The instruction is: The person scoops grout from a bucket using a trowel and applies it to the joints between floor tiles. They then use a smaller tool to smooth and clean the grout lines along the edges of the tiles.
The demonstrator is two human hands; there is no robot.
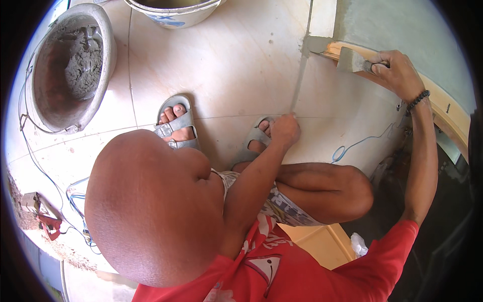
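Observation:
My right hand grips a flat putty knife, its blade against the pale wooden strip along the foot of a grey-plastered wall. Wet grey mortar lies at the strip's left end. My left hand is closed, held above the floor just beside my sandalled foot; whatever may be in its fingers is hidden.
A basin of grey mortar stands left, a white bucket at top centre. Cables and a red tool lie lower left, a blue wire to the right. A yellow plastic piece is beside my bent leg.

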